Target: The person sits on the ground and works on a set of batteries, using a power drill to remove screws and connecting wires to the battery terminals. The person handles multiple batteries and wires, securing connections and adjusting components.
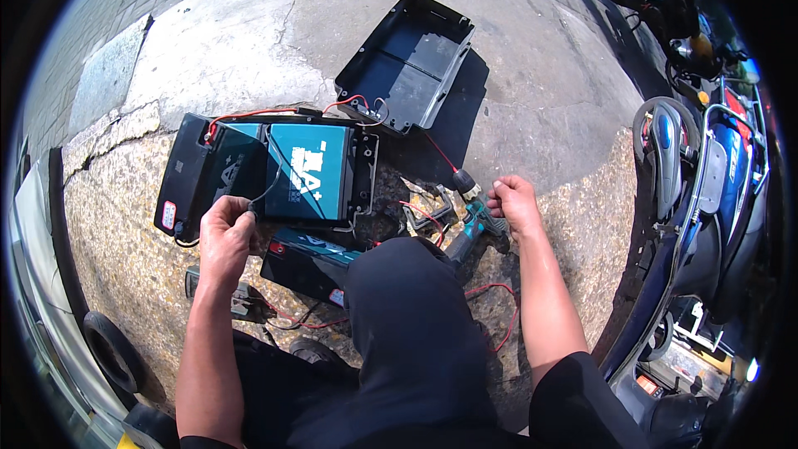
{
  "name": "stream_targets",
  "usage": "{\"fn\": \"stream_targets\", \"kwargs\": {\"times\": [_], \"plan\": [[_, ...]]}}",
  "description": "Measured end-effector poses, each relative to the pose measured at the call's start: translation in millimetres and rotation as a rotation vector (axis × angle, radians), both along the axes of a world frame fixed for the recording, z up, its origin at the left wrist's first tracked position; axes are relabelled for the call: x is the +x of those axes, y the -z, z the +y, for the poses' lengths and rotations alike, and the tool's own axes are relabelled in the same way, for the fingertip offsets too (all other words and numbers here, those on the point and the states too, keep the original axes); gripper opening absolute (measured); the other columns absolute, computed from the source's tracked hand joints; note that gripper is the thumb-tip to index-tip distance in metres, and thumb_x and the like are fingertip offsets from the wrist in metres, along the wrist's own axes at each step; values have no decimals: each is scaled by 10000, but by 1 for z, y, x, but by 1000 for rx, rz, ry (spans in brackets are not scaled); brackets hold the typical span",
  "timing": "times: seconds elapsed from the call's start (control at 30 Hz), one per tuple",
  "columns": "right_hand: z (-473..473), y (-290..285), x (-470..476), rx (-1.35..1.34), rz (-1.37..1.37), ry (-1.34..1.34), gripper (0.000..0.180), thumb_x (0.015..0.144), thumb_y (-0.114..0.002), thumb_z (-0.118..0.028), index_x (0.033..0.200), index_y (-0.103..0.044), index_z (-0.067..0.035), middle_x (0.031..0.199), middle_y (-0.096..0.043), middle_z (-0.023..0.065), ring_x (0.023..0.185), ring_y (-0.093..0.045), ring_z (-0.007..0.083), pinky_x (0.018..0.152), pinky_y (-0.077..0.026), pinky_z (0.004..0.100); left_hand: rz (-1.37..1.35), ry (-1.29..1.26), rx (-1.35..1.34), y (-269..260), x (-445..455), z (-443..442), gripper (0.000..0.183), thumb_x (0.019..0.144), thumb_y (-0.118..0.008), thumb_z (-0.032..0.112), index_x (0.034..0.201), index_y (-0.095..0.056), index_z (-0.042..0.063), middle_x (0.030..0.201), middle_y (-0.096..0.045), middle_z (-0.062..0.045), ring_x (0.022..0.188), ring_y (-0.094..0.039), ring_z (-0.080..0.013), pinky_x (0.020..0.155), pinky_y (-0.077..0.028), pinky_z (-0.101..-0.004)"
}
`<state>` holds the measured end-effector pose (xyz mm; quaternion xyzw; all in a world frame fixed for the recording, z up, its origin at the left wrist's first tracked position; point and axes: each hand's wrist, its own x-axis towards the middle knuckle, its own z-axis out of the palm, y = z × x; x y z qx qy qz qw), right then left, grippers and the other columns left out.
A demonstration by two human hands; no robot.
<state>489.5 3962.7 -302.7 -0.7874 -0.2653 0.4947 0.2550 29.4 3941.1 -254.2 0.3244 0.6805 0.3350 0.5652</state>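
Observation:
My left hand [227, 238] pinches a thin black cable [276, 176] between thumb and fingers, above the near edge of an open black battery case [363, 182]. In the case sit teal-and-black battery blocks [308, 169], and a red wire [249, 115] runs along its far side. My right hand [515, 204] has its fingers curled shut, just right of a teal-and-black cordless drill [471, 224] on the ground; I see nothing in it. Another battery [305, 271] lies close before me, partly hidden by dark clothing. Beyond the case rests a hollow black case half [405, 68], with wires at its near end.
Metal brackets [430, 215] lie between case and drill. A dark block-shaped device [249, 302] sits by my left forearm, with red leads [499, 287] on the ground. A loose tyre [112, 352] lies at left; parked scooters [717, 181] line the right.

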Motion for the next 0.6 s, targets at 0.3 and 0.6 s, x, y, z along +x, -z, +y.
{"fn": "stream_targets", "kwargs": {"times": [0.3,0.6], "plan": [[-265,98,63,-522,-158,372,93,912,-607,-152,918,-639,-65,754,-644,54,583,-621,162,456,-491,315,-54,-73,-69,11,-11,-2,32,977,-580,124,962,-574,96,791,-586,7,642,-543,-64,568,-479,-223],[-311,102,-5,-553,-294,-432,317,780,-750,-344,981,-743,-99,1111,-709,166,1095,-657,341,951,-520,415,-47,-51,-80,13,-16,-14,116,988,-605,185,928,-528,124,767,-575,1,633,-543,-67,540,-451,-202]]}}
